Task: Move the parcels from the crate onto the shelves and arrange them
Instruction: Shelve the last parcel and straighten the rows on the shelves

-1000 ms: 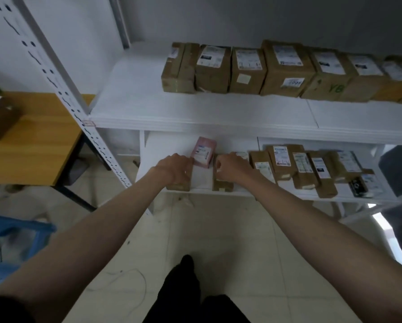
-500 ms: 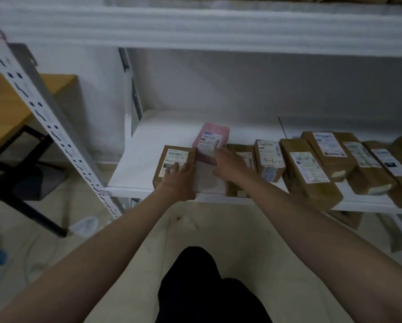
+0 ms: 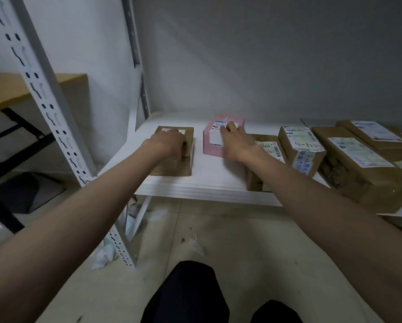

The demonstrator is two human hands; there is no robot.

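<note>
Cardboard parcels at the right end of the white shelf (image 3: 209,185) run out of frame; the far-right one (image 3: 372,138) is partly cut off by the frame edge, and label print is too blurred to read apart from a handwritten mark on the taped box (image 3: 300,148). Right forearm covers most of the low brown parcel (image 3: 265,148) behind it. Left hand's fingertips are hidden behind its knuckles.

Around: perforated white upright (image 3: 44,108) at left, wooden table (image 3: 32,87) with black frame beyond it, paper scraps on the floor under the shelf. Long brown parcel (image 3: 358,169) overhangs the shelf front edge.

Left hand (image 3: 169,142) sits on top of the flat brown parcel (image 3: 174,164) at the shelf's left end, fingers curled down on its top, probably gripping the right edge, can't confirm. Right hand (image 3: 236,142) rests on the pink parcel (image 3: 213,141), fingers fairly straight and together, laid over its white label and right top edge. Pink parcel stands on the shelf between the flat brown parcel and the low brown one, with bare shelf on its left.
</note>
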